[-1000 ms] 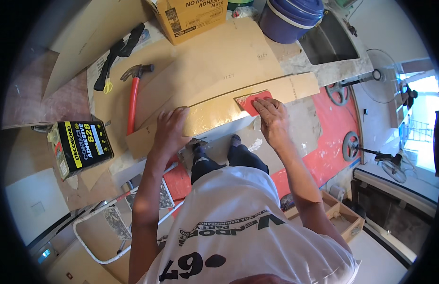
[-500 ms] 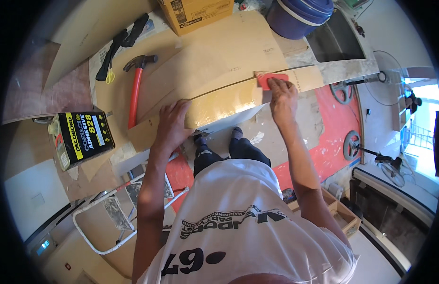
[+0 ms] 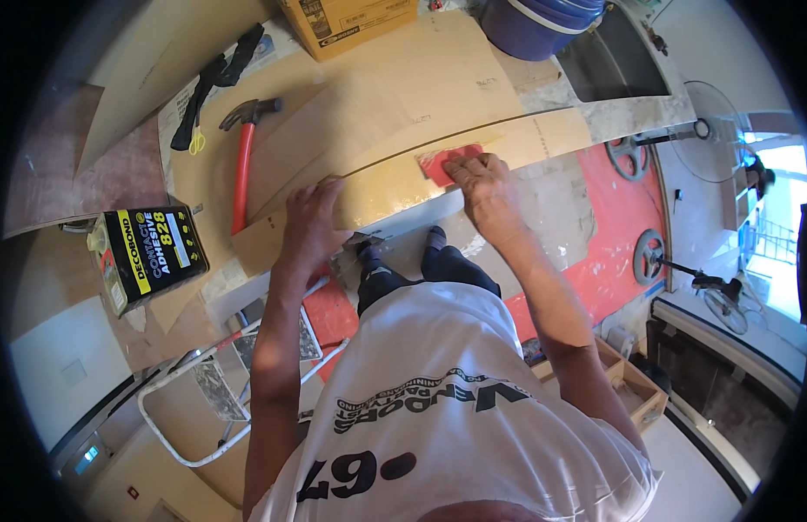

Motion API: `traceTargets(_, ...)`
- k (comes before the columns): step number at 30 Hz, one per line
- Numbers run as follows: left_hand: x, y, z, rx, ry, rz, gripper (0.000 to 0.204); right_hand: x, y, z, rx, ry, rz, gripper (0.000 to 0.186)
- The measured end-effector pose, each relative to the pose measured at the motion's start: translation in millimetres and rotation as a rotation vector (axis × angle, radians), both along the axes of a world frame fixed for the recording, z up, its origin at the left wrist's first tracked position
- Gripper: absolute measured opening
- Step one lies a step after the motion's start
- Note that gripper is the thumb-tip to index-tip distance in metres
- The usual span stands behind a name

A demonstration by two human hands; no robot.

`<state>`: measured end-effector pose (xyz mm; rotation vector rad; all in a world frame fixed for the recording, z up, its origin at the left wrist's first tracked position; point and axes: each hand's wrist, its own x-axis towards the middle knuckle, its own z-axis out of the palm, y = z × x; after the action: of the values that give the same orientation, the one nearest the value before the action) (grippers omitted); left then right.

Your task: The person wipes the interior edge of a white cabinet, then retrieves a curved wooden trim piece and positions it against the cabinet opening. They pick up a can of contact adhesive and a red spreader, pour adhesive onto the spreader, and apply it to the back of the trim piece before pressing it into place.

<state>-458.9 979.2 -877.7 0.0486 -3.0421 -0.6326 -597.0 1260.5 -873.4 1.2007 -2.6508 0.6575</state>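
Note:
A long brown laminate strip (image 3: 381, 190) lies along the near edge of the worktop, its middle glossy with wet, yellowish adhesive. My right hand (image 3: 486, 190) pinches a red spreader (image 3: 436, 163), whose edge rests on the coated part of the strip. Farther left, my left hand (image 3: 310, 217) grips the strip at its near edge, fingers on top and the thumb toward the glossy part. A claw hammer (image 3: 244, 165) with a red handle lies beyond my left hand. To the left stands a black and yellow adhesive can (image 3: 155, 252).
Brown sheets (image 3: 403, 78) cover the worktop. At the back are a cardboard box (image 3: 351, 22), a blue bucket (image 3: 534, 30) and a sink (image 3: 616, 65). Scissors with yellow handles (image 3: 198, 141) lie back left. A stepladder (image 3: 216, 391) stands below left, and a fan (image 3: 721, 304) at right.
My right hand has drawn the spreader leftward along the strip, toward my left hand. The left hand stays at about the same place on the strip.

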Motion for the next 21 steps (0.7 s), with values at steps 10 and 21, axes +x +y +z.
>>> traceTargets(10, -2.8, 2.0, 3.6, -0.002, 0.022, 0.017, 0.09, 30.2, 54.8, 29.3, -0.041, -0.084, 0.07, 0.043)
traceTargets(21, 1.1, 5.7, 12.0, 0.029, -0.019, 0.038, 0.091, 8.3, -13.5, -15.5, -0.078, 0.093, 0.009, 0.041)
